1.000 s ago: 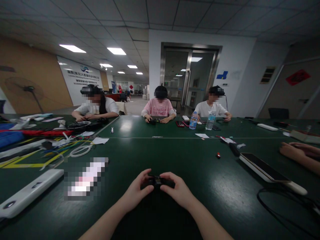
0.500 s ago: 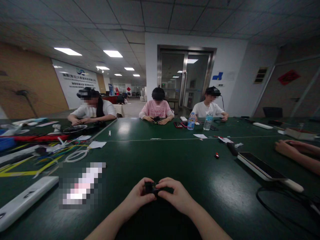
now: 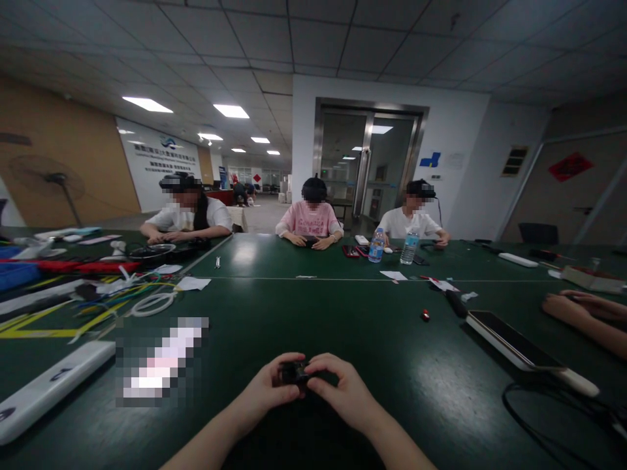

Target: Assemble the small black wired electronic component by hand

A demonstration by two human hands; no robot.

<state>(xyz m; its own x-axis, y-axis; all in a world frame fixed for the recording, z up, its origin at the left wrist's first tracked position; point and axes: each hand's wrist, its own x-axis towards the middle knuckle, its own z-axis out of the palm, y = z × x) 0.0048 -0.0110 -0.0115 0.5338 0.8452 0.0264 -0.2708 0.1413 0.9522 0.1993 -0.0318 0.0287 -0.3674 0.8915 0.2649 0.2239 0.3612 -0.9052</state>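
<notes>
A small black object (image 3: 292,373) is held between my two hands just above the green table, near its front edge. It looks like a compact dark block, too dark and small to name its kind. My left hand (image 3: 272,385) grips its left side, thumb below and fingers over the top. On the other side, my right hand (image 3: 337,385) pinches the object's right end between thumb and fingertips. Part of the object is hidden behind the fingers of both hands.
To the left lie a white power bank-like bar (image 3: 53,391), a blurred-out bright screen (image 3: 166,359) and tangled cables (image 3: 151,303). At right are a phone (image 3: 514,339) on a white stand, a black cable (image 3: 519,411) and a co-worker's hands (image 3: 578,307). Bottles (image 3: 410,248) stand across the table (image 3: 313,313).
The black object has tilted slightly in my fingers, and both hands have shifted a little. The whole view has moved slightly as my head moves.
</notes>
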